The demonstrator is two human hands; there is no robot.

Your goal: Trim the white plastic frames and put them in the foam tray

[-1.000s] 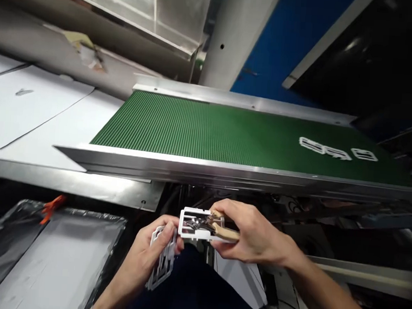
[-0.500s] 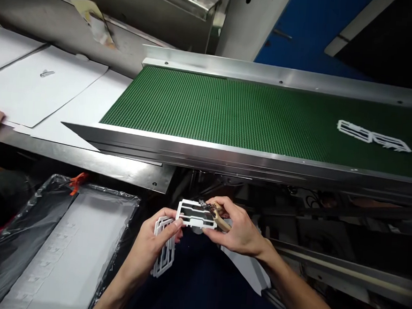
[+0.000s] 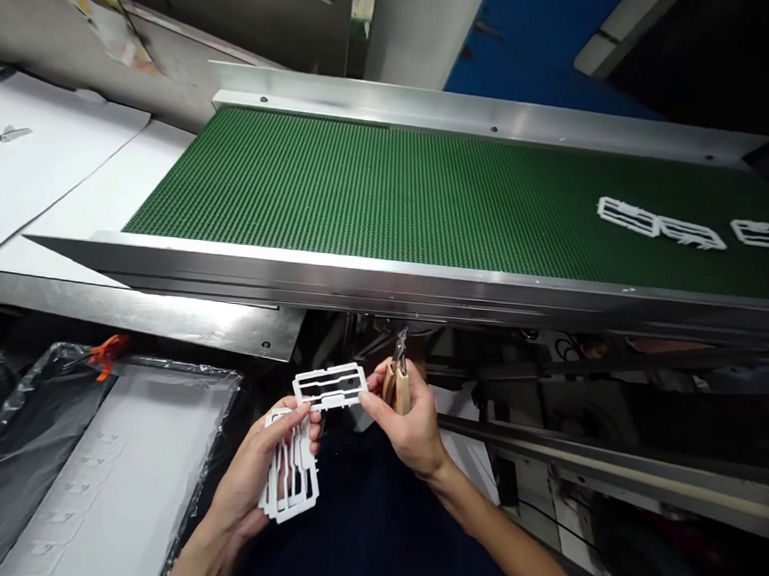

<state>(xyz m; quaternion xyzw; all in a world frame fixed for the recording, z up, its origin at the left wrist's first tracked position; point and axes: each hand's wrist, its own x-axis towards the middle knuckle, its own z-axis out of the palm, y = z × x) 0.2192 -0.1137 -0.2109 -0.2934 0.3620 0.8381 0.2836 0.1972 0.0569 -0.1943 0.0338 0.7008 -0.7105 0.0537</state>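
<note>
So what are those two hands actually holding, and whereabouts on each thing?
Left hand holds a stack of white frames along its side. Right hand pinches a single white frame by its end and clasps cutters by the handles.

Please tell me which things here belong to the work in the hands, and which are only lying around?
In use:
left hand with stacked white frames
right hand with nippers and single white frame

Lying about:
white frames on the green belt
orange clamp
plastic-lined tray
white sheets
</note>
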